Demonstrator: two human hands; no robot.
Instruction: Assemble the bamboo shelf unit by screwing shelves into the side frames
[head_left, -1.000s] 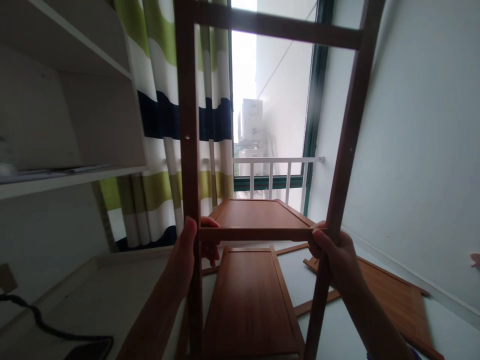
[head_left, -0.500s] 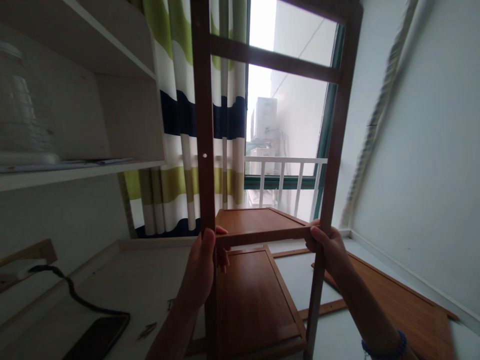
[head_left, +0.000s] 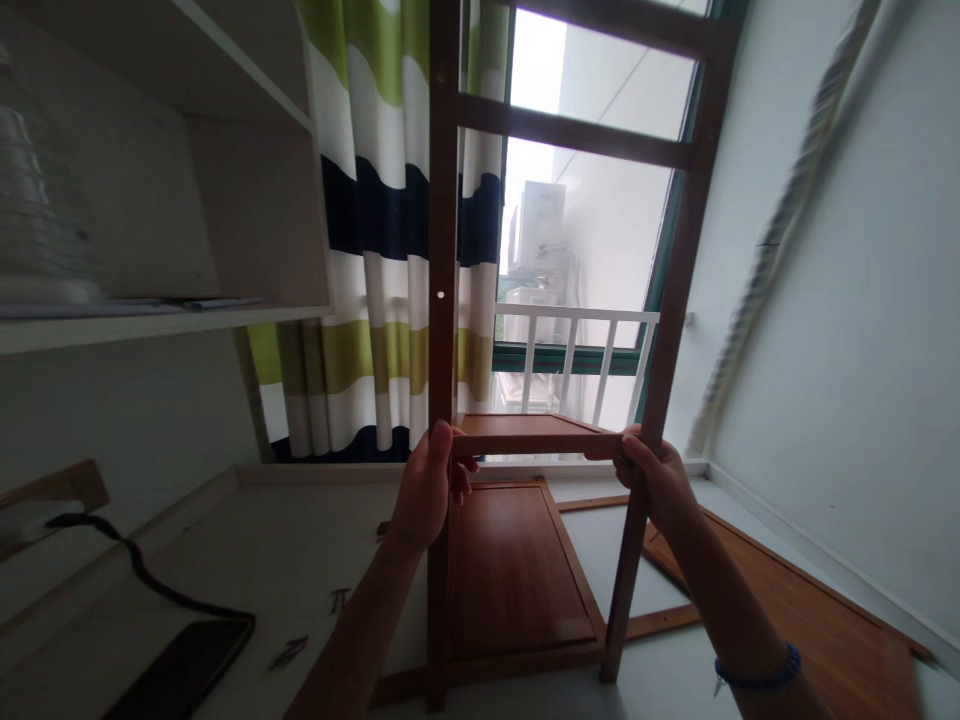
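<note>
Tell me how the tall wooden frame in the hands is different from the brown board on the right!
The frame stands upright, held by the left hand and right hand, but the board lies down. The frame has big see-through gaps between its bars, while the board looks mostly filled in. Both are brown and look wooden.

We see bright, hazy glare at the window. Nearer us, the shelves lie in dim shadow.
</note>
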